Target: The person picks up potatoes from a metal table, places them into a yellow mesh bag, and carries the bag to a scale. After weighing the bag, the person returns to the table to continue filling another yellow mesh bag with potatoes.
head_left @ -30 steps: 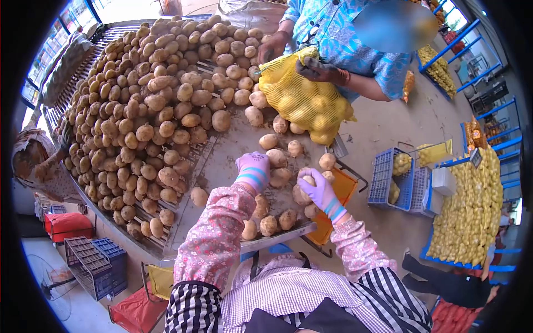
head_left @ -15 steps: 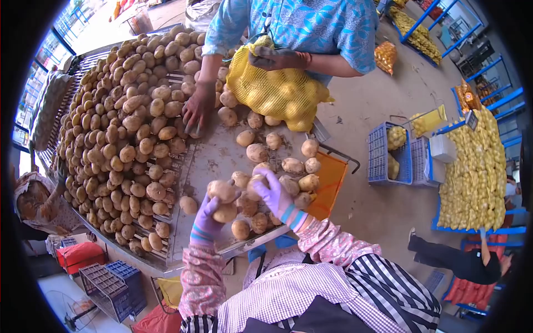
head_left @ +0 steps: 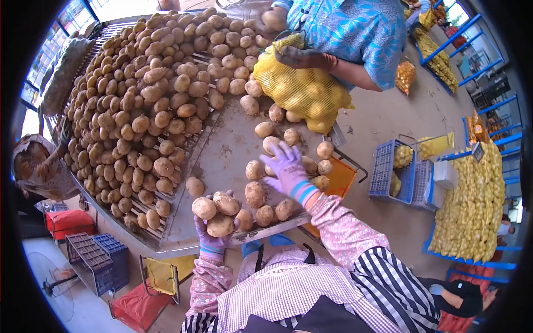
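Observation:
My left hand [head_left: 214, 240], in a purple glove, is closed under three potatoes [head_left: 220, 225] at the front edge of the metal table [head_left: 202, 161]. My right hand [head_left: 291, 172], gloved in purple too, has its fingers spread over a loose cluster of potatoes [head_left: 255, 194] on the tabletop. Nothing shows in its grip, though the fingertips are close to the potatoes beneath. Across the table a person in a blue patterned shirt holds a yellow mesh bag [head_left: 302, 91] filled with potatoes. That person's other hand, blurred, has a potato [head_left: 273, 20] near the bag's mouth.
A large potato heap [head_left: 133, 111] covers the table's left side. An orange panel [head_left: 341, 180] stands off the right edge. Blue crates [head_left: 391, 172] and stacked yellow sacks [head_left: 472, 205] are on the right. Another person is at the far left, beside the heap.
My left hand now holds three potatoes; two were visible there before. The potato at my right hand is out of it, and that hand is spread farther back. The other person's hand has left the heap.

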### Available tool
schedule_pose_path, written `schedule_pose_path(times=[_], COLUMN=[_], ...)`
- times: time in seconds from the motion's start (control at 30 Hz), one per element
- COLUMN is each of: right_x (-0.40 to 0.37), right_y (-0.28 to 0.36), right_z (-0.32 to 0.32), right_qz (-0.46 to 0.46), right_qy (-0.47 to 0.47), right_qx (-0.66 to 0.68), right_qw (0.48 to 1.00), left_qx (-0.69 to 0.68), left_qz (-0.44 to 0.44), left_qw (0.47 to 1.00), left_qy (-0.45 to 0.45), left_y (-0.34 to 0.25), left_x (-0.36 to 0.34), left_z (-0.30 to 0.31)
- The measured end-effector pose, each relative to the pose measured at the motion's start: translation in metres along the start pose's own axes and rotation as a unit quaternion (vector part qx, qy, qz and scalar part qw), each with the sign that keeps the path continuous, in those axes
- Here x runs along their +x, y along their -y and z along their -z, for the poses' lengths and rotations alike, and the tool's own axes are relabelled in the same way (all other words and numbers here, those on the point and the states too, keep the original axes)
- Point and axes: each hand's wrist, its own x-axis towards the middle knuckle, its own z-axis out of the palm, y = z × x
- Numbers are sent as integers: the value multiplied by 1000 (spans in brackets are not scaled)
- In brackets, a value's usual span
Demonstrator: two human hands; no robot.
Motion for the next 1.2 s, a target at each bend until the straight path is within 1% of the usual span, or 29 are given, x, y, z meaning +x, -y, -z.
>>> schedule_pose_path(times=[0.07,0.1,0.17,0.2,0.23,0.27,0.3,0.33,0.37,0.4,0.43,0.47,0.53,0.57,0.6,0.63,0.67,0.73,0.77,0.8,0.83,0.87,0.93,1.0,1.03,1.07,1.1,1.13,1.2], right_x=[-3,-7,-16,-23,-30,-35,-38,-38,-38,-38,-37,-36,-34,-34,-34,-36,-39,-45,-50,-53,-56,-58,-64,-70,-73,-73,-73,-72,-65], right_y=[-37,-44,-54,-57,-58,-59,-50,-42,-33,-25,-18,-2,44,61,77,89,100,115,120,123,126,130,137,146,148,154,161,169,192], right_z=[-12,-11,-15,-19,-25,-32,-21,-14,-10,-8,-7,1,23,27,31,34,38,45,48,49,50,51,47,55,50,51,54,54,52], right_qz=[38,45,-11,-5,-22,-36,-78,-71,-89,-106,-80,-73,-31,-21,11,42,52,121,156,167,253,334,338,309,284,293,293,294,320], right_qy=[56,58,110,114,20,-74,-71,-63,-46,-25,8,15,38,44,7,-32,-28,-67,-46,-41,-60,-83,-89,-4,22,22,32,43,58], right_qx=[-55,-56,34,34,123,211,287,290,464,621,627,629,592,593,551,506,506,501,488,489,371,244,238,242,289,287,290,292,294], right_qw=[996,996,993,993,992,974,952,952,880,776,775,774,804,804,835,861,861,854,858,855,892,907,906,920,914,912,910,909,899], left_qx=[0,36,16,1,5,2,-12,-27,-42,-42,-37,-32,-74,-97,-120,-112,-112,-93,-114,-153,-135,-117,-128,-144,-146,-148,-146,-147,-141], left_qz=[-15,-30,-44,-50,-60,-69,-76,-82,-83,-91,-78,-68,-55,-56,-56,-63,-73,-88,-94,-93,-108,-121,-130,-129,-117,-108,-79,-89,-138], left_qw=[1000,998,998,998,998,997,996,996,995,994,996,997,996,994,991,991,991,991,989,983,984,985,983,981,982,982,985,984,980], left_qy=[-18,-31,-36,-38,-30,-32,-34,-38,-42,-48,-33,-15,-1,4,11,26,28,34,30,39,32,26,16,7,26,44,51,54,23], left_y=[-7,-10,-18,-22,-25,-26,-27,-27,-28,-27,-24,-21,-11,-5,2,7,12,19,21,24,27,28,30,32,31,27,21,14,2], left_x=[-12,-19,-35,-43,-48,-52,-56,-62,-65,-66,-66,-65,-59,-55,-52,-50,-48,-48,-51,-51,-51,-51,-59,-69,-74,-82,-92,-98,-111], left_z=[4,1,9,13,13,14,13,13,15,16,18,18,11,6,0,-5,-13,-26,-22,-19,-16,-15,-5,-2,0,3,7,11,17])
